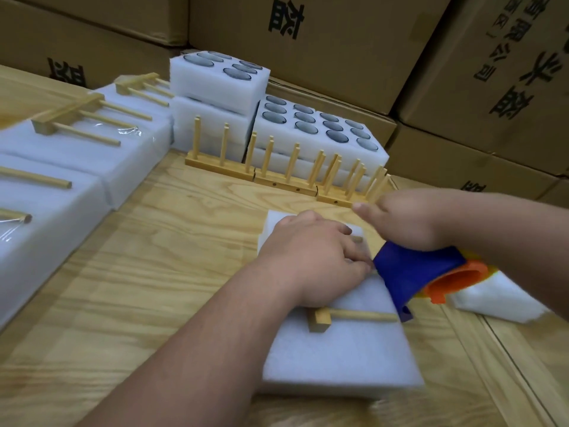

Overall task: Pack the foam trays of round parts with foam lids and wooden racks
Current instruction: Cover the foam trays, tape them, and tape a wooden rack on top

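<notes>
1. The right hand (409,223) grips the blue handle of a tape dispenser (418,272), fingers curled around it from above; its orange roll core points toward the right edge of the worktop.
2. The left hand (311,257) presses down on a wooden rack (348,317) that lies flat on a foam lid (338,355). Its fingers are bent over the rack's pegs and touch the nose of the dispenser; whether they pinch a tape end cannot be told.
3. The lid covers a foam tray at the near middle of the worktop (172,272), directly under both hands. One peg and the block end of the rack show just below the left wrist.
4. Judging by this, the step in hand is binding the rack to the closed tray with tape, and this bundle is not yet finished.
5. Along the left edge sit finished bundles (92,155): closed foam with racks on top under clear film, so that much of the job looks done.
6. At the far edge, against cardboard boxes (338,41), open trays (323,131) stacked in white foam still show their dark round parts, with no lids on the top layers.
7. Spare racks (277,171) stand upright in a row just in front of those trays, between them and the hands.
8. More white foam (498,300) lies near the right edge, partly hidden behind the right forearm.
9. Several trays therefore appear left to cover, rack and wrap.
</notes>
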